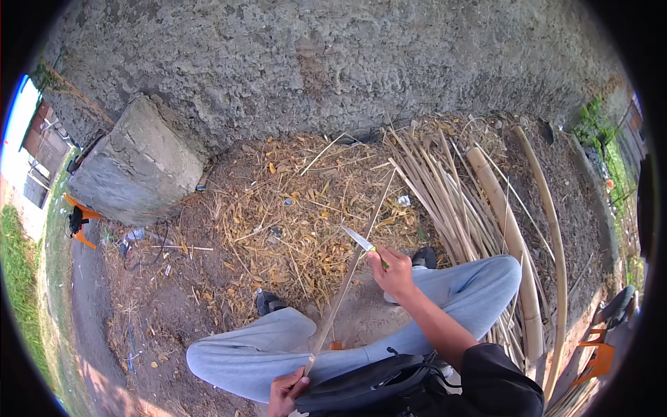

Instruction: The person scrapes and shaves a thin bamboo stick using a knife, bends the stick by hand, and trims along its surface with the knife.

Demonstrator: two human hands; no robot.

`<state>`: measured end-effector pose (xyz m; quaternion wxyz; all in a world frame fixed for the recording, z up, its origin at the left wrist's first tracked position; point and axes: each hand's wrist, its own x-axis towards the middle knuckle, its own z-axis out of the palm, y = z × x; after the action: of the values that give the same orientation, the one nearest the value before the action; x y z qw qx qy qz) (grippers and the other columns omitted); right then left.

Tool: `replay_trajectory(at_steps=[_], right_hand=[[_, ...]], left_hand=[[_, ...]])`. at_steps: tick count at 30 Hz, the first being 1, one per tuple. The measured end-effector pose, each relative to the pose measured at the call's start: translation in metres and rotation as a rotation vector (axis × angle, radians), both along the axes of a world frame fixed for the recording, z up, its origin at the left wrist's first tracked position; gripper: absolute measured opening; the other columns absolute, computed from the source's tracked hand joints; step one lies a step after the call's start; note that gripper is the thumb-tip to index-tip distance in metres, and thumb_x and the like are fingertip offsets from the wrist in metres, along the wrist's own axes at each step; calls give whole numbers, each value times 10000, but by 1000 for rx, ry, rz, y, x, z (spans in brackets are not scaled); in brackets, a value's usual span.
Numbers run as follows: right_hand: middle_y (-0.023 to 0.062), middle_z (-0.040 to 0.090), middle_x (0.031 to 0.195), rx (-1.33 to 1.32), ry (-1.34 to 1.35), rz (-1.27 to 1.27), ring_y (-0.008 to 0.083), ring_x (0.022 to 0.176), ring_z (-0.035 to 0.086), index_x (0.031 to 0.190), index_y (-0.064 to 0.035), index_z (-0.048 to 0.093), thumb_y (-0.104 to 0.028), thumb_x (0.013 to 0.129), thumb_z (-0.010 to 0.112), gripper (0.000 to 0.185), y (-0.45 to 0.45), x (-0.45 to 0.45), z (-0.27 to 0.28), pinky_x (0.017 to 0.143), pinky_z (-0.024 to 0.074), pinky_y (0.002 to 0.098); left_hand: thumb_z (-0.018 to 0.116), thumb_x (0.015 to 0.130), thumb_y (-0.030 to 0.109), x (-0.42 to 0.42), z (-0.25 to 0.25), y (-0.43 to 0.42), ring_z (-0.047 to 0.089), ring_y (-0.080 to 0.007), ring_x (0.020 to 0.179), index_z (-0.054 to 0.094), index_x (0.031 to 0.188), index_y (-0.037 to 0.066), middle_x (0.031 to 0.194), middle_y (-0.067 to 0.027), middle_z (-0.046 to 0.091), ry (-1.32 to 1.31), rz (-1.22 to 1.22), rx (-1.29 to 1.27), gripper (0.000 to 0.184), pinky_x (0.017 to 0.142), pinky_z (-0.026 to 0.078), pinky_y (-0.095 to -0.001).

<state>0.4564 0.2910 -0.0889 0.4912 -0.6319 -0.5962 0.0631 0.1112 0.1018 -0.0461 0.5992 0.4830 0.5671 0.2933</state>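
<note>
A long, narrow strip (340, 295), flat and pale brown and apparently bamboo, runs on a slant through the centre of the frame, from the bare ground and leaves down to the person's lap. The left hand (283, 395), at the bottom of the frame, has its fingers closed around the strip's lower end. The right hand (394, 274), right of centre, has its fingers wrapped around the green handle of a knife (360, 241), whose pointed blade crosses the strip. The step in hand looks like blade work along this piece; whether the edge bites or merely rests there is hard to tell at this size. A further stroke would call for a firm lower grip, a shallow blade angle and fingers clear of the edge.

Around them, smooth grey trousers (243, 351) spread to both sides. Crisp, curled yellow-brown leaves (278, 208) litter the dusty soil. Right of centre lies a loose bundle of slender, straight strips (445, 198), beside a thick, rounded pole (508, 226) and a thinner, bowed one. A rough, pitted wall (347, 69) fills the top, with a chunky concrete block (156, 149) at upper left.
</note>
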Motion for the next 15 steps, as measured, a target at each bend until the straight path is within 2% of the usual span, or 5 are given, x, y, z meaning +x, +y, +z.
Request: replay_trajectory(at_steps=[3, 5, 8, 11, 15], right_hand=[[112, 635, 667, 0, 18, -43, 272, 492, 605, 1071, -53, 738, -187, 910, 705, 213, 9, 13, 3, 444, 449, 381], [116, 638, 672, 20, 38, -35, 269, 490, 604, 1061, -47, 739, -186, 912, 705, 206, 12, 16, 5, 444, 445, 381], [123, 644, 679, 71, 55, -38, 264, 488, 603, 1046, -34, 740, -185, 915, 704, 203, 13, 15, 2, 443, 439, 376], [131, 646, 678, 59, 84, -63, 264, 487, 602, 1040, -22, 739, -188, 918, 702, 210, 15, 21, -1, 446, 438, 371], [138, 638, 657, 49, 121, -106, 277, 484, 592, 1036, -6, 737, -195, 922, 697, 225, 24, 39, -6, 456, 431, 370]], left_hand=[[689, 961, 275, -10, 15, -7, 502, -60, 636, 748, 1110, 17, 727, 43, 581, 16, 43, 24, 304, 539, 414, -261], [673, 973, 241, -21, 33, -6, 435, -43, 576, 731, 1159, 19, 670, 58, 521, 93, -7, -251, 296, 485, 341, -252], [663, 979, 265, -31, 20, -21, 405, -44, 539, 740, 1119, 25, 621, 64, 477, -53, 137, -312, 288, 469, 302, -242], [648, 988, 278, -35, 28, -23, 370, -47, 497, 738, 1050, 28, 582, 73, 438, 75, 20, -88, 273, 455, 280, -236], [624, 1001, 272, -52, 39, -32, 354, -49, 469, 731, 947, 54, 574, 74, 445, 14, 25, -228, 249, 440, 261, -240]])
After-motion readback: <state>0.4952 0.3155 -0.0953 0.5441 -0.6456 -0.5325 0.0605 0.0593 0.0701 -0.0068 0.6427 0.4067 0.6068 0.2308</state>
